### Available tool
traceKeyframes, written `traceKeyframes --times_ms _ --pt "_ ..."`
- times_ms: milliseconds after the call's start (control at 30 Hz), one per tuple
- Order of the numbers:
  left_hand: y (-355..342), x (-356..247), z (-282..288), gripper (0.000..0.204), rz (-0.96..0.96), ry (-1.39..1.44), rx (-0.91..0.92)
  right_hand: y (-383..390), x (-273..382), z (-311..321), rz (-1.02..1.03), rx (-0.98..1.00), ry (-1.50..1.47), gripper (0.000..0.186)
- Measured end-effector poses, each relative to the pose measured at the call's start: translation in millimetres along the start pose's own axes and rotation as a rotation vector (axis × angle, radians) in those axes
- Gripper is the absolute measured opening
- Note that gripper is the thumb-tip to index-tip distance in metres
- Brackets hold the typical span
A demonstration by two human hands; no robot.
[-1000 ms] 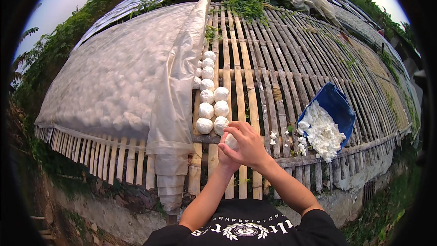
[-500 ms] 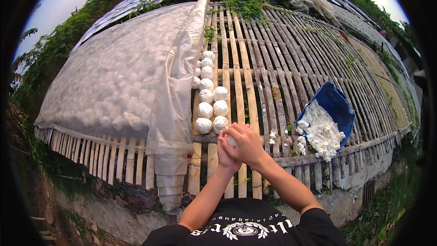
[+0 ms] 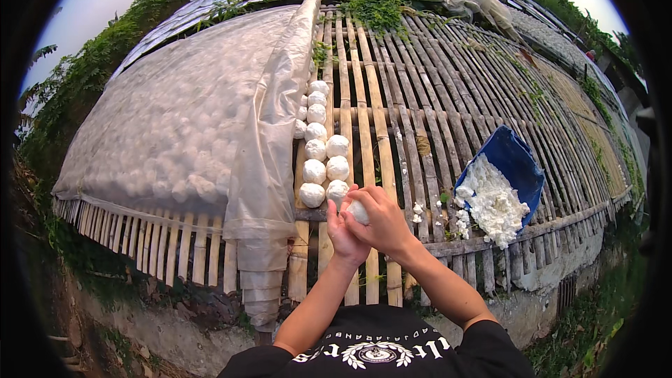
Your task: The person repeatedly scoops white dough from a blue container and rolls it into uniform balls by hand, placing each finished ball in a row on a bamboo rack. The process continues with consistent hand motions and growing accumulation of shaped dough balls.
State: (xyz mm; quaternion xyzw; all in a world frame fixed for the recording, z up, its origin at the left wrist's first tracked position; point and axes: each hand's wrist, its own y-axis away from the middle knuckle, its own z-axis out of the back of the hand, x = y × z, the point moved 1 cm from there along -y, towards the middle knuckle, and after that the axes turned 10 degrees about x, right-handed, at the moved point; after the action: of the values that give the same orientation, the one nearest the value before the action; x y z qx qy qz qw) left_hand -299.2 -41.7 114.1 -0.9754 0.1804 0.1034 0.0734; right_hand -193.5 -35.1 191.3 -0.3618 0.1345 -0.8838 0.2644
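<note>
A white dough-like ball (image 3: 358,212) is pressed between my two hands over the near edge of the bamboo rack. Cupped round its left side is my left hand (image 3: 345,239), palm partly showing. My right hand (image 3: 386,222) curls over the ball from the right and covers much of it. Just beyond my fingertips, rows of similar white balls (image 3: 313,170) rest on the slats. To the right, a blue container (image 3: 521,168) lies tipped on its side, with a heap of crumbly white paste (image 3: 493,203) spilling from its mouth.
Bamboo slats (image 3: 437,105) with gaps between them form the rack. On the left, translucent plastic sheeting (image 3: 262,161) covers many more white balls. White crumbs (image 3: 418,211) dot the slats near the container. Green leaves (image 3: 378,8) grow through at the far end.
My hands have parted slightly and turned, so more of the ball and of my left palm shows. The rows of balls and the blue container stay in place.
</note>
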Motion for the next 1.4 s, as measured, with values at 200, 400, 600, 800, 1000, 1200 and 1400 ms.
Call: traceKeyframes --times_ms 200,400,600,800,1000,1200,1400 --pt "1.3 -0.7 -0.1 0.054 0.139 -0.213 -0.237 5.7 8.7 13.8 0.089 0.009 -0.001 0.042" --pt "0.0 3.8 -13.3 0.066 0.041 -0.04 -0.072 -4.6 5.0 2.9 0.019 -0.001 -0.004 0.023" --pt "-0.8 -3.0 -2.5 0.068 0.187 -0.084 -0.104 4.9 3.9 10.0 0.183 0.032 0.046 0.046" --pt "-1.5 10.3 11.8 0.065 0.045 -0.141 -0.149 0.7 -6.0 -9.1 -0.04 0.011 -0.129 0.015" --pt "-5.9 2.8 31.8 0.065 0.215 -0.042 -0.108 7.8 -9.4 -4.6 0.206 -0.056 0.085 0.028" --pt "-2.8 18.4 39.0 0.061 0.08 -0.062 -0.169 10.0 -12.1 -6.2 -0.047 0.163 -0.194 0.047" --pt "-4.0 8.3 16.1 0.058 0.002 0.067 0.004 8.8 -12.3 -8.8 -0.015 0.112 -0.063 0.046"
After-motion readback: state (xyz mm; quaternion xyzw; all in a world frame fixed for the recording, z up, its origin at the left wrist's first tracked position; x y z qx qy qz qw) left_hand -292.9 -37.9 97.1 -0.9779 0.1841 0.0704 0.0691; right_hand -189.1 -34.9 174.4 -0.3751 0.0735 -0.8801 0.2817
